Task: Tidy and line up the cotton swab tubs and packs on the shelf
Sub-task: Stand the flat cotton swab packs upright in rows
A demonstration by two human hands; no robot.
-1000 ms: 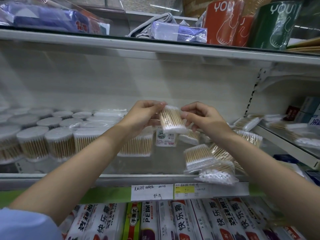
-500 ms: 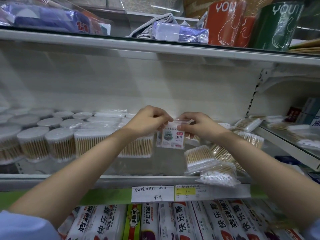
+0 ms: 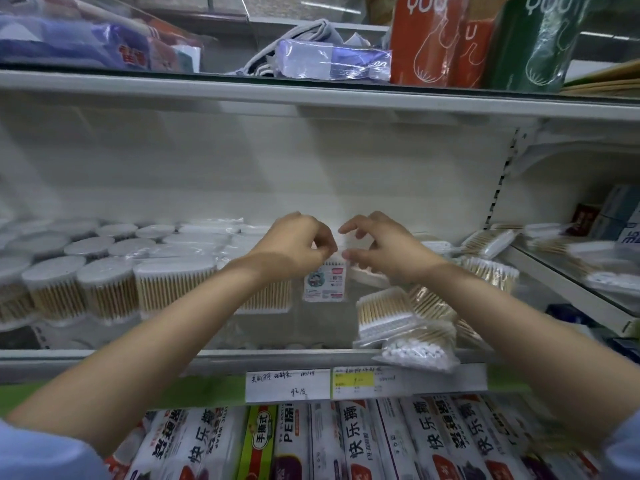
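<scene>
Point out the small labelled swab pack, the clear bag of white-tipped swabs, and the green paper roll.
Small labelled swab pack (image 3: 325, 285), head view, printed label.
Clear bag of white-tipped swabs (image 3: 417, 353), head view, swab tips.
Green paper roll (image 3: 533, 43), head view, wrapper front.

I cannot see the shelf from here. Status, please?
Left hand and right hand pinch top of labelled swab pack, upright beside tubs. Loose packs piled right.

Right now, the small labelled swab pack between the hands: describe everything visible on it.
The labelled swab pack is a small clear plastic bag standing upright at mid-shelf, its white front label bearing a cartoon figure and a pink tag. White swab tips show at its top edge. The left hand and right hand both pinch that top edge. It sits just right of a clear tub of wooden-stick swabs.
</scene>
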